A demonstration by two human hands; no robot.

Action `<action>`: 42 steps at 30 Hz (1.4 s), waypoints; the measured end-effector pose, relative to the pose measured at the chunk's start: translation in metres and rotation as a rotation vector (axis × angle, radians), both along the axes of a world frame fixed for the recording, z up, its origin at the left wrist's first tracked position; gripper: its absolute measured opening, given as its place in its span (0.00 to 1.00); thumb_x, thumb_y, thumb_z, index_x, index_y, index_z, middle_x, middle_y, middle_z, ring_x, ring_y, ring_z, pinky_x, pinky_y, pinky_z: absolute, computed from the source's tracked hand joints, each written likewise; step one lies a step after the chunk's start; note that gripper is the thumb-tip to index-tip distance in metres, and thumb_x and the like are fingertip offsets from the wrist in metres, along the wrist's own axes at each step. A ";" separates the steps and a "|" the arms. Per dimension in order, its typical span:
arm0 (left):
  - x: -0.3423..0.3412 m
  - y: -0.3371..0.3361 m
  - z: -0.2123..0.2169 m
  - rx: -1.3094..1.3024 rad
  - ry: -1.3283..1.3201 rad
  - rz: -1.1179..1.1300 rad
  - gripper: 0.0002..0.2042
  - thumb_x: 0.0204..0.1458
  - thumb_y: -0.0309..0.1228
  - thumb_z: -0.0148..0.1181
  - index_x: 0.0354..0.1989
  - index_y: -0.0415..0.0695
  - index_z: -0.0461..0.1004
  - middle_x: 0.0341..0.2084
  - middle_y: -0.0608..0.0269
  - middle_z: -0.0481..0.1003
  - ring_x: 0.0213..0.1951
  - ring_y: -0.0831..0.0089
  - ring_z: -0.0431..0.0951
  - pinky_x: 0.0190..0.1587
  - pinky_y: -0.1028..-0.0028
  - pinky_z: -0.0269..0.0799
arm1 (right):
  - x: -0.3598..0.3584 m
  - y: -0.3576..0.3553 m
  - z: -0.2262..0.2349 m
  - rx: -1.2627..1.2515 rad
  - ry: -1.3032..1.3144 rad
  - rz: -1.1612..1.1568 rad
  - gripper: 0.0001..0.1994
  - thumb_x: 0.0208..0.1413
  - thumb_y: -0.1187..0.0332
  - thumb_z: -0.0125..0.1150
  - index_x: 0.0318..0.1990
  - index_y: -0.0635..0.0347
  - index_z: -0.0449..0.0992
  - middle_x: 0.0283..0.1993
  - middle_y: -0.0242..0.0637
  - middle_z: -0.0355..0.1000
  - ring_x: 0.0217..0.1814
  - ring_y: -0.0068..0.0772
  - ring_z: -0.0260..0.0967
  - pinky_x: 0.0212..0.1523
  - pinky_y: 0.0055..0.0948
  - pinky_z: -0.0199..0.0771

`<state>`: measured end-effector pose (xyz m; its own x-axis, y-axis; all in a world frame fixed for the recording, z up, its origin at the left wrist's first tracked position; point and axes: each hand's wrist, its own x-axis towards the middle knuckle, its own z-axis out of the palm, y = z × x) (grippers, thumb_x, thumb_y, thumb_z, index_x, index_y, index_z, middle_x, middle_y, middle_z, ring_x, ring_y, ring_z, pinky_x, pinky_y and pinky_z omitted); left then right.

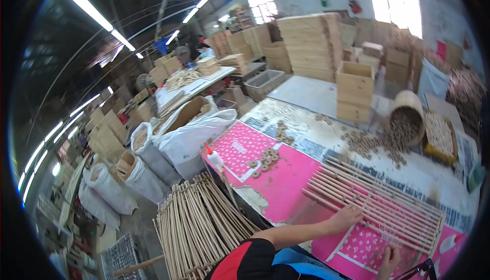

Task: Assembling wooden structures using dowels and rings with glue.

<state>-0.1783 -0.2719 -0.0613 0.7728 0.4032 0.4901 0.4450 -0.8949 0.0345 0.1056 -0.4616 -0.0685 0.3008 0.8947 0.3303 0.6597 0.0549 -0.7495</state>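
A rack of parallel wooden rods [375,196] lies on the pink-covered table at the right. My left hand [347,219] reaches across to its near side, fingers curled over the nearest rod. Closer to me, my right hand [390,260] is held apart from the rack with its fingers bent together; anything in them is too small to make out. Small round wooden rings [266,161] lie in a cluster on the pink sheet. Beside them stands a white glue bottle [214,156] with a red tip. A second white bottle [451,243] lies right of the rack.
A tipped basket [410,104] spills many wooden pieces [363,142] across the table. Beside it is a container of pale pieces [439,133]. A wooden box [354,94] stands behind. Bundled rods [196,226] sit at my left, with white sacks [191,134] beyond.
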 end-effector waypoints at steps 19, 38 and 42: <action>-0.107 -0.129 0.075 -0.554 -0.174 0.222 0.09 0.66 0.34 0.56 0.49 0.44 0.74 0.36 0.56 0.76 0.42 0.56 0.79 0.43 0.59 0.75 | -0.168 0.019 0.074 -0.259 1.099 0.406 0.08 0.67 0.69 0.65 0.50 0.59 0.81 0.41 0.30 0.79 0.38 0.17 0.72 0.37 0.15 0.70; -0.082 -0.130 0.119 -0.616 -0.242 0.265 0.08 0.61 0.25 0.62 0.46 0.41 0.82 0.28 0.54 0.74 0.31 0.59 0.77 0.34 0.64 0.70 | -0.173 0.032 0.054 -0.117 1.167 0.475 0.13 0.62 0.69 0.71 0.51 0.63 0.81 0.41 0.34 0.81 0.42 0.21 0.79 0.43 0.23 0.81; -0.114 -0.117 0.110 -0.730 -0.213 0.277 0.07 0.60 0.25 0.62 0.44 0.39 0.81 0.27 0.56 0.73 0.28 0.63 0.75 0.32 0.67 0.67 | -0.105 0.019 0.065 -0.016 1.227 0.248 0.14 0.63 0.68 0.69 0.53 0.64 0.82 0.41 0.35 0.82 0.41 0.22 0.79 0.43 0.23 0.81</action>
